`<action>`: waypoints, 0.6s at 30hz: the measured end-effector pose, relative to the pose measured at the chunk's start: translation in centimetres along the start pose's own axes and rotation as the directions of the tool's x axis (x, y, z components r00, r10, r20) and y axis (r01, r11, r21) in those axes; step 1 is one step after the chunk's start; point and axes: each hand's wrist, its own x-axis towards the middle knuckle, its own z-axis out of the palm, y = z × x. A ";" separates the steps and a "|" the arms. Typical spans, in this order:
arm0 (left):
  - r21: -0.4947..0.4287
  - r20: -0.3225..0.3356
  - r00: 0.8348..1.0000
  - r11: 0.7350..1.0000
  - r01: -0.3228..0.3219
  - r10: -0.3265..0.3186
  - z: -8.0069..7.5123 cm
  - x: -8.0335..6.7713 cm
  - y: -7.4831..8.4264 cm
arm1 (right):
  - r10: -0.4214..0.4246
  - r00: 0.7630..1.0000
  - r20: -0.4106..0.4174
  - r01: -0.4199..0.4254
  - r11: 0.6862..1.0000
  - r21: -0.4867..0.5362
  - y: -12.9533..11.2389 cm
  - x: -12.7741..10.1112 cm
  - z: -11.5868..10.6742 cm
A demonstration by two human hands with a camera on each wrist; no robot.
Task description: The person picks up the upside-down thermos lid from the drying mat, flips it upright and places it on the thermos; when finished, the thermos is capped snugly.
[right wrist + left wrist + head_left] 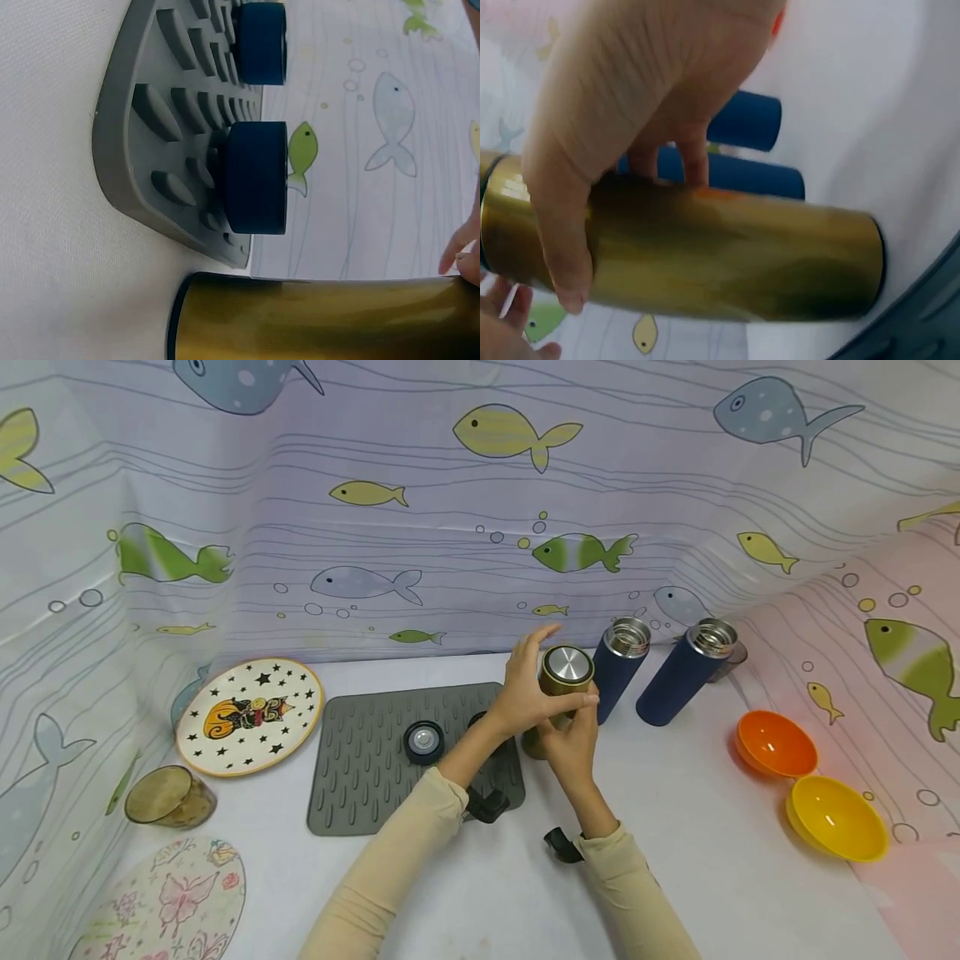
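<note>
Item: gold flask (557, 703), standing at the right edge of the grey mat (367, 760), just left of two open navy flasks (652, 672).
Risk: I judge it could tip into them if my grasp slips.
Pose: left hand (525, 689) wraps the upper body; right hand (573, 735) grasps it lower down.

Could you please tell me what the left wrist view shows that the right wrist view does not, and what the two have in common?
Only the left wrist view shows the left hand gripping the gold flask, with two dark blue flasks behind it. Only the right wrist view shows the grey ribbed mat carrying two dark blue caps. Both share the gold flask standing on the white table and the fish-print backdrop.
</note>
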 end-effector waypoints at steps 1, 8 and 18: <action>0.019 0.001 1.000 1.000 0.002 -0.002 0.0 0.0 0.0 | -0.003 1.000 -0.001 0.003 1.000 -0.001 0.0 0.0 0.0; -0.076 0.042 0.999 0.996 0.037 -0.034 -0.2 0.0 0.0 | 0.020 1.000 0.002 -0.020 1.000 -0.008 0.0 0.0 0.0; -0.076 0.112 0.991 0.994 0.082 -0.073 -0.6 0.3 0.1 | 0.025 1.000 0.002 -0.025 1.000 0.013 0.1 0.1 0.0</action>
